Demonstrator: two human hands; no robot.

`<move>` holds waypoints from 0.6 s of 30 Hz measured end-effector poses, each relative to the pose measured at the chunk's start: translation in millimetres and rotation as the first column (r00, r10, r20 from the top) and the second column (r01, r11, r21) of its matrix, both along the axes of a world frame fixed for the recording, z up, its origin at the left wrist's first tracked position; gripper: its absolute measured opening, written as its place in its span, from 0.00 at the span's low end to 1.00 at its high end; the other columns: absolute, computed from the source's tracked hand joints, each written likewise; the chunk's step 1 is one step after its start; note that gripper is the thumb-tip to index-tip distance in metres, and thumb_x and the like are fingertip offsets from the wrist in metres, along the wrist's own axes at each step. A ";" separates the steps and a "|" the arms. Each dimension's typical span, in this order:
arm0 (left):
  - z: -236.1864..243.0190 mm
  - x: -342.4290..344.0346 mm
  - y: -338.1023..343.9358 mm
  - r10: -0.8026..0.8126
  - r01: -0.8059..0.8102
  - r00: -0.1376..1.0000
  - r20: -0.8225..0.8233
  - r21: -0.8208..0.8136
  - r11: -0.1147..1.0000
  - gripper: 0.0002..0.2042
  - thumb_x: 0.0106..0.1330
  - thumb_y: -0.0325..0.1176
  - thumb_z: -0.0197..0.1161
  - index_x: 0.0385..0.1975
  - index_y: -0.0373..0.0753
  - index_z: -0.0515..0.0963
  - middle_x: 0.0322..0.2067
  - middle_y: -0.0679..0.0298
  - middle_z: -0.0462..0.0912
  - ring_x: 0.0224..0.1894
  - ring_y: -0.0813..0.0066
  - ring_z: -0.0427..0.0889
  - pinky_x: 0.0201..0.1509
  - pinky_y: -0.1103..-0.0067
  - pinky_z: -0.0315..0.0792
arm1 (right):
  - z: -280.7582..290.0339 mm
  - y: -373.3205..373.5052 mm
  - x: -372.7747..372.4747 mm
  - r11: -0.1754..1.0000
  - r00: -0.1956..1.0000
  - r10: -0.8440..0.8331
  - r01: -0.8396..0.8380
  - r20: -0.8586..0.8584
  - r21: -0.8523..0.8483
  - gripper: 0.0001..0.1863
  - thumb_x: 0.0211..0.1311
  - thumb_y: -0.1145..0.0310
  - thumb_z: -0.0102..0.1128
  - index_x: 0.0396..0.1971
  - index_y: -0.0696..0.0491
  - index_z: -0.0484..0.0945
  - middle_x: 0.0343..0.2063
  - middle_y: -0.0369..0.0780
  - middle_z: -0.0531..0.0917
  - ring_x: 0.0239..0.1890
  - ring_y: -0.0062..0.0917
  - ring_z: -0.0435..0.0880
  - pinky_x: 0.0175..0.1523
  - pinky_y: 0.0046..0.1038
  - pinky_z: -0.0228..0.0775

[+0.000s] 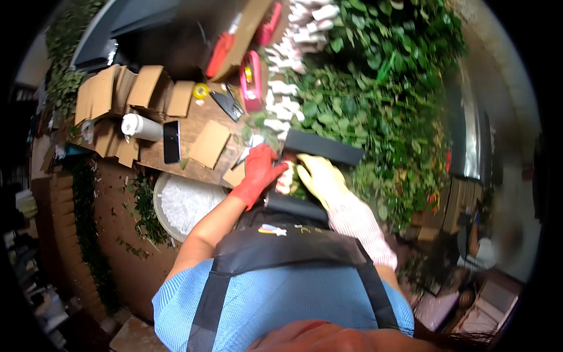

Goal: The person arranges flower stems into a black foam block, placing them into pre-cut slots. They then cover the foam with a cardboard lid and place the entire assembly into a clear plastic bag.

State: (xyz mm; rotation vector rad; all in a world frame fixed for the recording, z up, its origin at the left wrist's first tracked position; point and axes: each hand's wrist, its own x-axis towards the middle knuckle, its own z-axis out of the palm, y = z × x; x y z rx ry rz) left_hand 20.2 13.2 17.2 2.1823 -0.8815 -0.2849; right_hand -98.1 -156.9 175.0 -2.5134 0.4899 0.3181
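Small cream flower heads with reddish edges (285,181), which look like roses, lie between my hands at the bench's near edge. My left hand (261,169), in a red rubber glove, sits on their left, thumb stretched toward them and fingers apart. On their right is my right hand (321,180), in a pale yellow glove with a striped cuff, its fingers curved against the flowers. What lies under its palm is hidden. Beyond the hands stands a long black block (322,146); a second black bar (296,206) runs along the near side.
Leafy green stems (358,111) cover the right side, beside a row of white-wrapped bundles (284,100). On the left are cardboard pieces (210,144), a phone (172,142), a white cup (142,127), a stapler (227,104) and yellow tape (200,91). Below stands a tub of white scraps (158,196).
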 end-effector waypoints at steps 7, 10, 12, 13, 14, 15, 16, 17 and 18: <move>181.1 259.4 10.4 0.502 -0.191 0.334 0.797 -0.464 0.865 0.26 0.64 0.37 0.74 0.63 0.46 0.79 0.62 0.55 0.80 0.68 0.47 0.73 0.72 0.48 0.59 | 43.8 -3.8 -53.8 0.774 0.946 -0.321 0.232 0.050 0.589 0.21 0.83 0.65 0.53 0.68 0.54 0.78 0.43 0.39 0.90 0.45 0.22 0.88 0.56 0.25 0.79; 251.5 325.3 6.5 0.466 -0.491 0.182 0.866 -0.331 0.806 0.30 0.65 0.47 0.76 0.66 0.43 0.79 0.56 0.54 0.85 0.58 0.48 0.81 0.72 0.48 0.62 | 40.8 5.5 -47.5 0.899 0.972 -0.157 0.067 0.175 0.433 0.22 0.81 0.66 0.54 0.69 0.56 0.77 0.46 0.42 0.92 0.50 0.26 0.89 0.60 0.28 0.78; 287.8 320.4 7.3 0.302 -0.582 0.397 0.867 -0.017 0.813 0.31 0.66 0.50 0.75 0.66 0.42 0.79 0.50 0.55 0.88 0.52 0.51 0.85 0.69 0.52 0.68 | 42.4 13.1 -41.6 0.911 0.973 -0.111 0.020 0.200 0.412 0.22 0.81 0.67 0.54 0.69 0.57 0.76 0.50 0.44 0.92 0.54 0.29 0.89 0.64 0.29 0.76; 299.3 304.4 4.2 0.384 -0.457 0.510 0.769 -0.136 0.879 0.29 0.67 0.48 0.75 0.66 0.42 0.80 0.48 0.56 0.87 0.50 0.55 0.85 0.64 0.57 0.70 | 45.6 16.3 -39.0 0.889 0.979 -0.123 0.035 0.165 0.456 0.22 0.81 0.68 0.54 0.69 0.57 0.76 0.53 0.44 0.90 0.56 0.27 0.88 0.65 0.28 0.75; 305.4 279.7 4.0 0.425 -0.343 0.622 0.658 -0.259 0.903 0.28 0.69 0.46 0.74 0.66 0.43 0.80 0.47 0.57 0.87 0.48 0.60 0.85 0.59 0.62 0.73 | 49.9 19.2 -36.4 0.812 0.969 -0.166 0.031 0.181 0.582 0.22 0.81 0.68 0.54 0.69 0.58 0.75 0.54 0.45 0.89 0.57 0.28 0.88 0.65 0.28 0.76; 308.4 250.9 5.2 0.437 -0.260 0.732 0.523 -0.379 0.888 0.27 0.70 0.44 0.73 0.67 0.43 0.80 0.45 0.59 0.87 0.45 0.65 0.84 0.54 0.67 0.76 | 55.2 20.8 -34.7 0.701 0.969 -0.228 0.100 0.090 0.706 0.23 0.82 0.67 0.55 0.70 0.59 0.74 0.56 0.45 0.88 0.57 0.28 0.88 0.66 0.29 0.76; 301.0 212.6 7.5 0.459 -0.089 0.633 0.623 -0.531 0.843 0.18 0.73 0.37 0.70 0.61 0.44 0.84 0.44 0.61 0.86 0.42 0.68 0.83 0.47 0.74 0.76 | 60.4 20.2 -32.7 0.580 0.952 -0.272 0.044 0.143 0.813 0.24 0.83 0.67 0.55 0.71 0.60 0.73 0.57 0.46 0.87 0.58 0.30 0.88 0.66 0.31 0.77; 289.8 169.3 12.9 0.459 -0.101 0.683 0.569 -0.548 0.830 0.17 0.74 0.27 0.66 0.62 0.44 0.85 0.45 0.61 0.86 0.46 0.66 0.84 0.49 0.73 0.77 | 64.9 19.0 -31.1 0.439 0.948 -0.306 0.064 0.082 0.896 0.25 0.83 0.66 0.55 0.72 0.61 0.71 0.58 0.47 0.86 0.58 0.32 0.87 0.66 0.33 0.78; 280.3 138.3 7.7 0.418 0.185 0.611 0.672 -0.634 0.751 0.20 0.70 0.19 0.65 0.59 0.46 0.87 0.47 0.62 0.86 0.51 0.62 0.84 0.48 0.74 0.76 | 68.3 13.2 -29.6 0.408 0.936 -0.309 -0.028 0.166 0.913 0.32 0.82 0.57 0.60 0.74 0.63 0.67 0.58 0.48 0.85 0.59 0.34 0.87 0.66 0.36 0.79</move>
